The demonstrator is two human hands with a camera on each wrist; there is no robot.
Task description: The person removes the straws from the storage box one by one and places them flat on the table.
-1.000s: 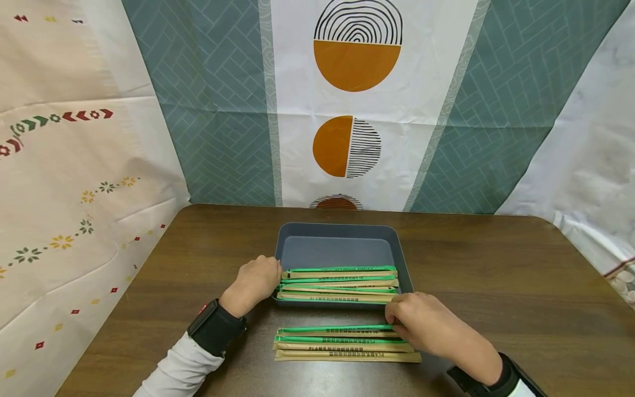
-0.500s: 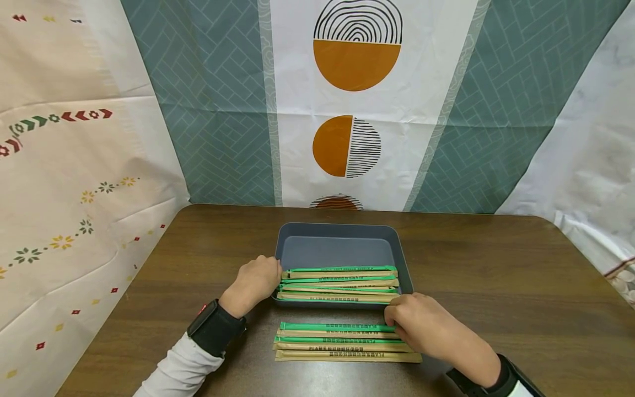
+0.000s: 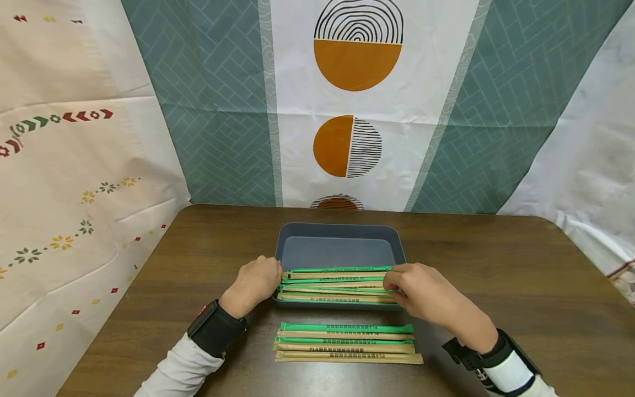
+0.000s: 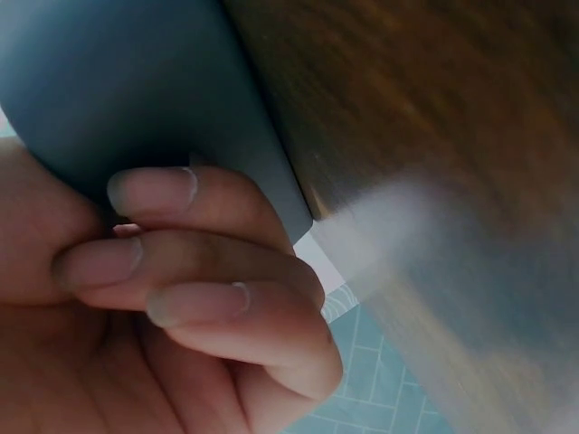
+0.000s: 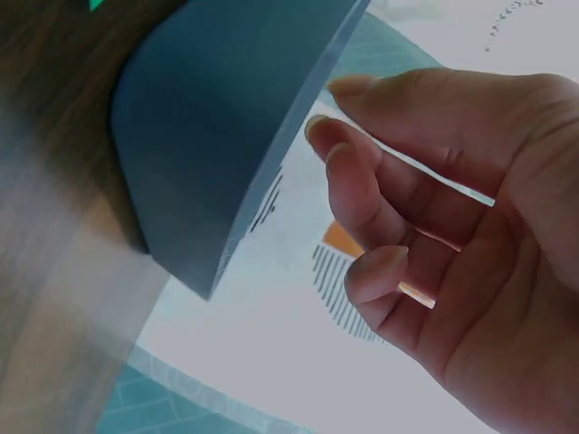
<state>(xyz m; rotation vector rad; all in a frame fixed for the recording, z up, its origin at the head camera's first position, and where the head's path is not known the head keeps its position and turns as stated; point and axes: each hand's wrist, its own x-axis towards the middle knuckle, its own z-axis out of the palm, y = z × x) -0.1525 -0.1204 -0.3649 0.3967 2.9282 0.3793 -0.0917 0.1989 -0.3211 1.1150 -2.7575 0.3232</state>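
Where the brown wooden table [image 3: 471, 264] lay nearest the person, white sleeves [image 3: 181, 364] entered from both sides, with black wristbands [image 3: 218, 328] strapped at the wrists. Between them, a loose row of slim packets [image 3: 347, 348], green and tan with dark printing, rested on the tabletop side by side. Just beyond, a grey tray [image 3: 342, 251] held a second group of packets [image 3: 337, 298], gathered along its near side, some slightly skewed and overlapping. The left hand [image 3: 258, 277], fingers curled, gripped the tray's left rim near the front corner. The right hand [image 3: 424, 291] was poised at the right ends of the second group, over the right rim; its fingers were loosely bent, thumb and forefinger slightly apart around an empty gap, and whether it touched the packets could not be told. Farther back, the tray's bare floor extended to its far wall. Behind the table hung a patterned cloth [image 3: 223, 110], teal at the sides, its white middle bearing ochre and black-lined circles, flanked by pale cloths [image 3: 99, 149].
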